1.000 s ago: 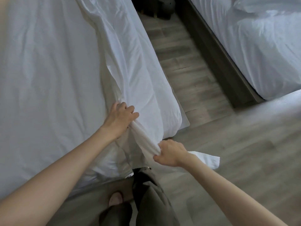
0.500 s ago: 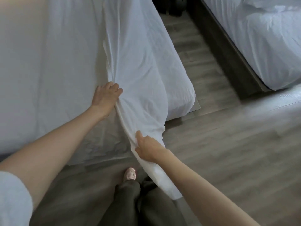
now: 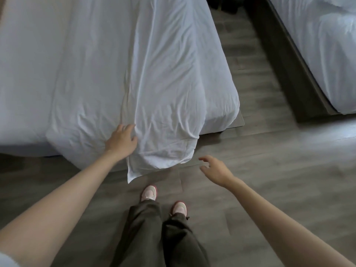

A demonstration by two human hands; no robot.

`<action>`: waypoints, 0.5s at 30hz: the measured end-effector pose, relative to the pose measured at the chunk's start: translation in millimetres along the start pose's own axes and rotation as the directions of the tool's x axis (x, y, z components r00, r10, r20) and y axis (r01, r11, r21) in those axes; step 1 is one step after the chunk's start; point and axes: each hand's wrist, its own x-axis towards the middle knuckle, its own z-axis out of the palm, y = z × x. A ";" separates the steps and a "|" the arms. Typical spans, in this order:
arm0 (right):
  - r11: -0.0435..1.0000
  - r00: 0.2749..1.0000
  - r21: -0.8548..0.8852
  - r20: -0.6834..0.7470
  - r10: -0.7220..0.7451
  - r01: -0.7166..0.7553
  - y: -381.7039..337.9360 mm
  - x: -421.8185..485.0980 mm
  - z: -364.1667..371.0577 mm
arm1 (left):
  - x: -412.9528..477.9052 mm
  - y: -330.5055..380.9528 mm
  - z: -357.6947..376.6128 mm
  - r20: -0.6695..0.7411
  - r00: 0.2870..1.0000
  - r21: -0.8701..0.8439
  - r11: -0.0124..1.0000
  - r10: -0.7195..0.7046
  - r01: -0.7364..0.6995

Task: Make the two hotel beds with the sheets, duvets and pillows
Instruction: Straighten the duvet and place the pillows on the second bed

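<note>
A white sheet (image 3: 158,97) covers the near bed (image 3: 48,64) and hangs loose over its foot corner, its lowest tip dangling just above the floor. My left hand (image 3: 121,141) rests on the sheet at that corner with fingers relaxed. My right hand (image 3: 215,170) hovers over the floor to the right of the hanging fold, fingers spread, holding nothing. The second bed (image 3: 323,45) with white bedding stands at the upper right.
A wooden floor aisle (image 3: 256,83) runs between the two beds. The second bed's dark frame (image 3: 285,64) borders the aisle. My legs and pink shoes (image 3: 149,192) stand on the floor just below the hanging sheet corner.
My right hand has let go of the sheet fold and moved right, away from it. The fold now hangs free. My left hand has relaxed from gripping the sheet.
</note>
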 end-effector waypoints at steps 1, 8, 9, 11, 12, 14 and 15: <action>0.995 0.998 0.084 -0.034 0.059 -0.056 8.0 6.6 0.1 | -0.3 1.9 6.2 -0.063 0.998 -0.039 0.999 0.013 -0.015; 0.759 0.916 0.568 -0.021 0.400 -0.319 58.4 96.9 45.9 | 28.9 -6.9 64.7 -0.314 0.924 -0.412 0.908 -0.218 0.074; 0.724 0.906 0.601 0.001 0.423 -0.339 63.5 112.1 55.3 | 35.0 -10.0 75.8 -0.299 0.919 -0.454 0.886 -0.256 0.099; 0.633 0.884 0.675 0.061 0.464 -0.379 71.5 141.7 73.8 | 44.8 -20.1 101.9 -0.284 0.910 -0.498 0.858 -0.300 0.127; 0.573 0.872 0.719 0.097 0.479 -0.394 76.1 156.8 83.3 | 48.9 -26.3 116.1 -0.305 0.905 -0.502 0.857 -0.296 0.112; 0.438 0.846 0.794 0.170 0.506 -0.422 87.2 187.0 102.6 | 54.6 -40.2 146.1 -0.394 0.884 -0.465 0.884 -0.252 0.045; 0.366 0.836 0.828 0.203 0.510 -0.424 92.8 202.0 111.1 | 57.5 -46.7 160.4 -0.448 0.864 -0.430 0.903 -0.229 0.017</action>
